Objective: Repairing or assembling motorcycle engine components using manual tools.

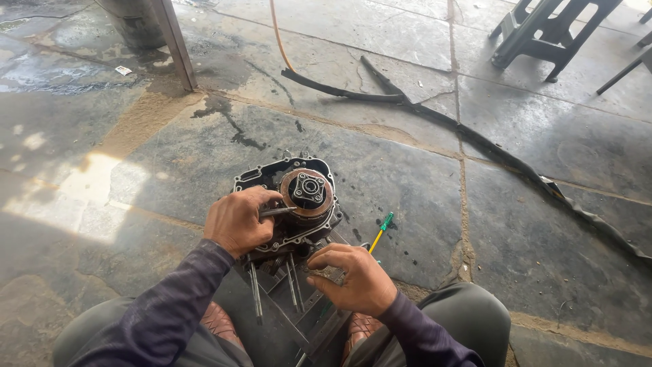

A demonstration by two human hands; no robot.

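We see an engine case (288,204) sitting on the stone floor (407,183) just in front of the person's knees, its open face turned up and a round, rusty clutch disc (309,192) set in its middle. The left hand (238,219) rests on the left edge of the engine case, fingers curled tight around a thin metal rod (277,212) whose tip reaches toward the disc. The right hand (353,275) sits at the near right corner of the engine case, fingers bent and pressed together over its lower edge; we cannot tell whether they pinch anything small. Several long studs (255,292) stick out of the engine case toward the person, running down between the two knees. Just right of the engine case, a screwdriver (380,230) with a green and yellow handle lies on the floor, its near end hidden behind the right hand. Beyond the engine case, well apart from it, a long black rubber strip (475,143) snakes across the floor, and an orange hose (278,37) runs up past it. Farther off to the upper right of the engine case stand the legs of a dark stool (543,34), and to its upper left a slanted metal post (175,44).
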